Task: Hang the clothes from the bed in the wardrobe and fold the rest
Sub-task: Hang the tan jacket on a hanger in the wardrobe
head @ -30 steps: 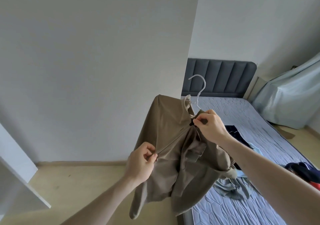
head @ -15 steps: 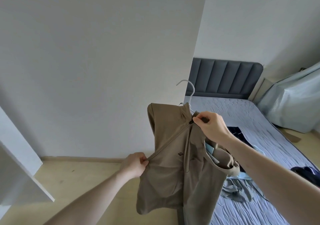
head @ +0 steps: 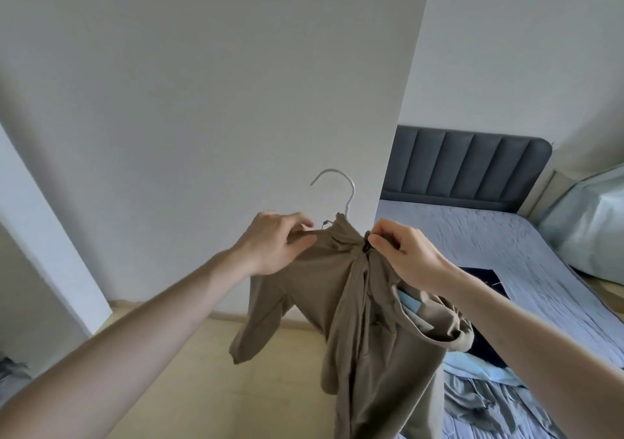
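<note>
We hold the jacket (head: 341,290) on its hanger (head: 337,188) in mid-air, w/ bed (head: 506,256) to the right. Left hand (head: 273,246) grips the left shoulder, right hand (head: 405,252) pinches the zip; hook points up between them, left hand nearer.

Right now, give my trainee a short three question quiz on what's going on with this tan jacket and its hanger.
1. True or false: the tan jacket lies flat on the bed.
2. What does the right hand pinch? A) the hanger hook B) the jacket's zipper end C) a pillow
3. Fill in: the left hand holds the jacket's ____ beside the white hanger.

Key: 1 false, it is held up on the hanger. 2 B. 3 shoulder.
</note>
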Demonstrator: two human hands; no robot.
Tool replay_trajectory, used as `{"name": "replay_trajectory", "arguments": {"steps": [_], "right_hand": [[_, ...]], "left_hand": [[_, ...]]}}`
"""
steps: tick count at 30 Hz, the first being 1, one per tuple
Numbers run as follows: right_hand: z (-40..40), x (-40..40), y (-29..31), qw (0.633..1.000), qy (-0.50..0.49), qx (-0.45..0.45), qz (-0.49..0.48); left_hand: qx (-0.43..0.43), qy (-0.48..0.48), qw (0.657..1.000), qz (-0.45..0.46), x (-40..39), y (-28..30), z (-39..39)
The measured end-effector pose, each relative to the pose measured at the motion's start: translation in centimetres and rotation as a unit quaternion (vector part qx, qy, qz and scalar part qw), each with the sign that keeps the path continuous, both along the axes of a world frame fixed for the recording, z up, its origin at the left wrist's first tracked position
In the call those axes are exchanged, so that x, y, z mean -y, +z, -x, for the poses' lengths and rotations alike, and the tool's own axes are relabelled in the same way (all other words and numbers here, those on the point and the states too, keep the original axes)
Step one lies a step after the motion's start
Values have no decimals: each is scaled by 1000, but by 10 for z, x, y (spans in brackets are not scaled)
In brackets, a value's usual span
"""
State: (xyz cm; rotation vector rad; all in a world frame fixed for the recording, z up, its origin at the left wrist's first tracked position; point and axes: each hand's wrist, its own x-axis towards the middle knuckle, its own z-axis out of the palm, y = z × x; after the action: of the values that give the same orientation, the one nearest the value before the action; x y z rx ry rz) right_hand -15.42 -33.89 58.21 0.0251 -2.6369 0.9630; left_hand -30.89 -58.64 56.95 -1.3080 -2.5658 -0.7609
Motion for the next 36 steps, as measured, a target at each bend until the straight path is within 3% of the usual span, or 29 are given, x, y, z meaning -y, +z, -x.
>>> {"name": "replay_trajectory", "arguments": {"steps": [2, 5, 7, 14, 23, 31, 36], "right_hand": [[3, -1, -1, 999, 33, 23, -6], [12, -3, 1, 997, 67, 44, 9], [21, -2, 2, 994, 90, 55, 27], [55, 21, -20, 979, 159, 127, 9], [102, 74, -51, 957, 251, 145, -21], [144, 173, -53, 944, 296, 134, -59], [166, 280, -30, 928, 361, 93, -13]], "left_hand": [[84, -21, 996, 5, 2, -2, -3], [117, -6, 992, -50, 10, -8, -13], [100, 32, 992, -71, 20, -9, -19], [16, 149, 989, -18, 66, -7, -38], [18, 297, 955, 2, 171, -7, -73], [62, 388, 918, -53, 291, 0, -81], [74, 412, 906, -66, 383, 3, -72]]}}
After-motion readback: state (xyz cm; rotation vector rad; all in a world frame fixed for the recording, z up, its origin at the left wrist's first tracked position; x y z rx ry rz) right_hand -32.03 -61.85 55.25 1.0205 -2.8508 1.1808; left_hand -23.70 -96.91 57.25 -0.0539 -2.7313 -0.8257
